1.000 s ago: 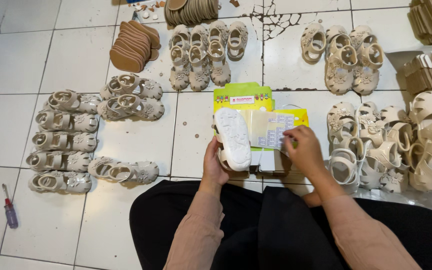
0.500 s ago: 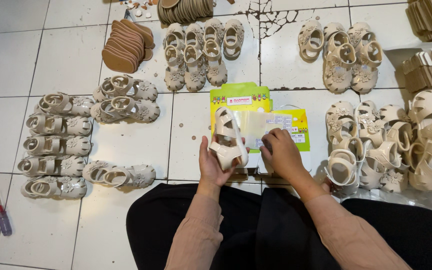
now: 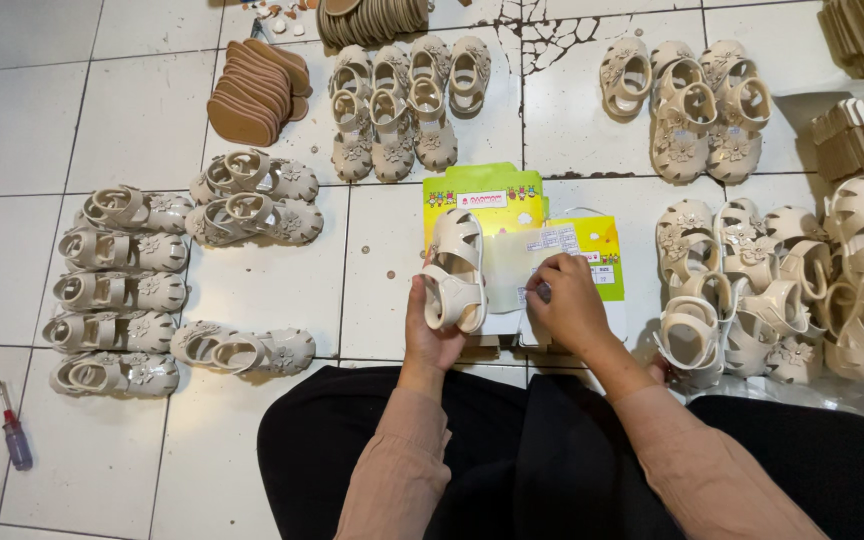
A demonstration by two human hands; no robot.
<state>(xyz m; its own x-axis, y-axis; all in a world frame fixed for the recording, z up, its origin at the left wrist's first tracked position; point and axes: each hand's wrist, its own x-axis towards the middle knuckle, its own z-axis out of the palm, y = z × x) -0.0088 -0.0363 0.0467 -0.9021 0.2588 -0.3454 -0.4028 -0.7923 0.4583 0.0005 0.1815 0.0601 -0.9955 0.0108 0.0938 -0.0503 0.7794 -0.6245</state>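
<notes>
My left hand (image 3: 430, 330) holds a cream child's sandal (image 3: 453, 270) upright, its straps facing me. Just to its right, my right hand (image 3: 564, 300) pinches thin white paper (image 3: 512, 275) lying in an open yellow-green shoe box (image 3: 497, 200) on the tiled floor. Both hands are over the box, right in front of my lap.
Rows of cream sandals (image 3: 117, 290) lie at the left, more sandals at the back (image 3: 397, 100) and a heap at the right (image 3: 782, 280). Tan insoles (image 3: 257, 90) are stacked at the back left. A red-handled screwdriver (image 3: 12, 430) lies at the near left. Folded cardboard (image 3: 852, 140) sits far right.
The sandal in my left hand has been turned from sole facing me to straps facing me. My right hand has shifted onto the paper in the box.
</notes>
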